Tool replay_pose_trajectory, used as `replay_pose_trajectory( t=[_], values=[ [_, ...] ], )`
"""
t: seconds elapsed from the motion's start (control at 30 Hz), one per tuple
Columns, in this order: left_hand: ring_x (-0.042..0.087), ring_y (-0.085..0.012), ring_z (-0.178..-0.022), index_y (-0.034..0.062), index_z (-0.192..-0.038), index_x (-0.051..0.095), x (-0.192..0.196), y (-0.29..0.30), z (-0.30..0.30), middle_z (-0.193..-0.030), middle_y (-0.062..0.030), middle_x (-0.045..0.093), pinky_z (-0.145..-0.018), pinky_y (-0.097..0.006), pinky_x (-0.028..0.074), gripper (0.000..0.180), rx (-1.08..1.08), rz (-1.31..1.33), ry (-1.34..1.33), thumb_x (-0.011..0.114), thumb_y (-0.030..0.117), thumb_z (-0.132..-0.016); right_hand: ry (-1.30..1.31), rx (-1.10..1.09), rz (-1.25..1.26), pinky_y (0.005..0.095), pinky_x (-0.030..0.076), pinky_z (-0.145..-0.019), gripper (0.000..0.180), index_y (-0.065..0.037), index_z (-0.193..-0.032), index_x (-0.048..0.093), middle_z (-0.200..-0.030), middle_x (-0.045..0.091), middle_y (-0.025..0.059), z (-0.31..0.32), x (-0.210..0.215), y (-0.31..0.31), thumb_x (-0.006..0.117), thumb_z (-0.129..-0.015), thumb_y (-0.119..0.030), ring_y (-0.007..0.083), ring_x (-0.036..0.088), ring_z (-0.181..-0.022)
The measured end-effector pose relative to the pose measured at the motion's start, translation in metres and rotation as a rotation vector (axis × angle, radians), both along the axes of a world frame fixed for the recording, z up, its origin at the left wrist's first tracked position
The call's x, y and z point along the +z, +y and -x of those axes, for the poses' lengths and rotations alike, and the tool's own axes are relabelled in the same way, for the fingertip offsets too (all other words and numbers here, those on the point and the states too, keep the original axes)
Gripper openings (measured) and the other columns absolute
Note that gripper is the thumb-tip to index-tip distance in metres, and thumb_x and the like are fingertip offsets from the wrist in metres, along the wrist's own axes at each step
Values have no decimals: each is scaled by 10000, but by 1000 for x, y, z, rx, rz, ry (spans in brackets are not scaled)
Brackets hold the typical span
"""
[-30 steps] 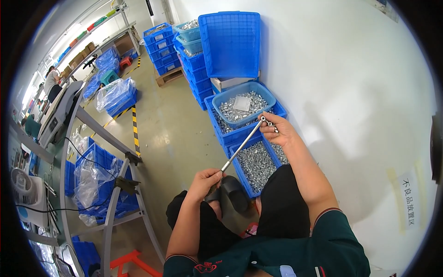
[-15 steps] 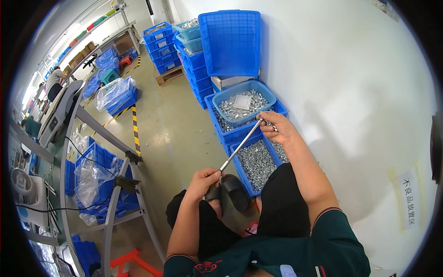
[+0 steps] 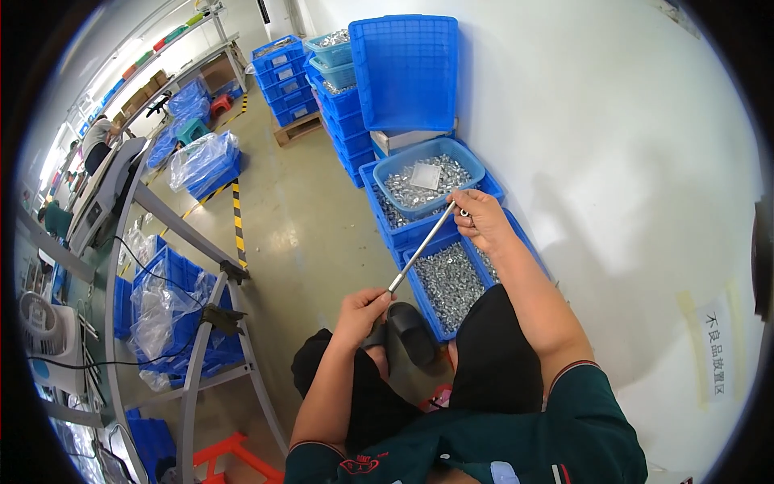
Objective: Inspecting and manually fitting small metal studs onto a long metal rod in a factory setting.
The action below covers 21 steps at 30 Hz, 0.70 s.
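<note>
A long thin metal rod (image 3: pixel 423 248) slants between my two hands. My left hand (image 3: pixel 359 316) is closed round its lower end, above my left knee. At the upper end my right hand (image 3: pixel 482 222) pinches the rod with thumb and fingertips. A small ring-shaped metal piece (image 3: pixel 465 214) shows among the right hand's fingers; anything else in that palm is hidden. Just beyond the right hand sits a light-blue basket (image 3: pixel 448 145) of small silvery metal parts (image 3: pixel 403 190). Below the rod, a blue crate (image 3: pixel 419 300) holds many more such parts (image 3: pixel 448 282).
Stacked blue crates (image 3: pixel 343 133) stand against the wall, with an upright blue crate (image 3: pixel 407 73) behind the basket. On my left are a grey-framed workbench (image 3: pixel 193 379), plastic-wrapped crates (image 3: pixel 165 302) and a red stool (image 3: pixel 234 456). Another person (image 3: pixel 98 141) is far left.
Both hands and the rod have shifted slightly upward. The right fingers have turned a little, so fewer small metal pieces show among them. The rod stays held at both ends.
</note>
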State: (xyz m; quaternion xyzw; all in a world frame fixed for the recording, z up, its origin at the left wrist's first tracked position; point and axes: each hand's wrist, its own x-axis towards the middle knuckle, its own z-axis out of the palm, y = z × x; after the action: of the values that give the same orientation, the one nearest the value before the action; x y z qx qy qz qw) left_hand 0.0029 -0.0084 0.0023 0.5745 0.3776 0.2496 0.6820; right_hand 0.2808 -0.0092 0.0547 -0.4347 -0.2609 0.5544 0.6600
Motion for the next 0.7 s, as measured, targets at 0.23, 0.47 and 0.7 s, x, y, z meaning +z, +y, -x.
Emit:
replay_pose_trajectory(
  t=[0.23, 0.47, 0.7],
  values=[
    [433, -46, -521, -5, -930, 638, -13, 0, -10, -596, 20, 509, -476, -198, 324, 215, 52, -103, -1, 565, 185, -860, -209, -53, 71, 178, 230, -362, 192, -14, -820, 566, -639, 462, 0, 20, 0, 0, 647, -803, -187, 37, 369, -462],
    [420, -53, -516, 26, -923, 614, 0, 4, -19, -607, 15, 505, -462, -206, 311, 222, 47, 15, -95, 523, 225, -885, -338, 535, 271, 175, 193, -356, 169, -38, -857, 609, -611, 477, -2, 54, -3, -4, 647, -801, -193, 33, 355, -445],
    [426, -55, -512, 27, -911, 611, -3, 8, -15, -605, 13, 505, -457, -202, 311, 216, 62, 35, -103, 525, 223, -881, -7, 394, 297, 151, 244, -327, 270, 22, -1021, 542, -733, 493, 48, 15, -9, 4, 525, -887, -212, 29, 347, -459]
  ],
)
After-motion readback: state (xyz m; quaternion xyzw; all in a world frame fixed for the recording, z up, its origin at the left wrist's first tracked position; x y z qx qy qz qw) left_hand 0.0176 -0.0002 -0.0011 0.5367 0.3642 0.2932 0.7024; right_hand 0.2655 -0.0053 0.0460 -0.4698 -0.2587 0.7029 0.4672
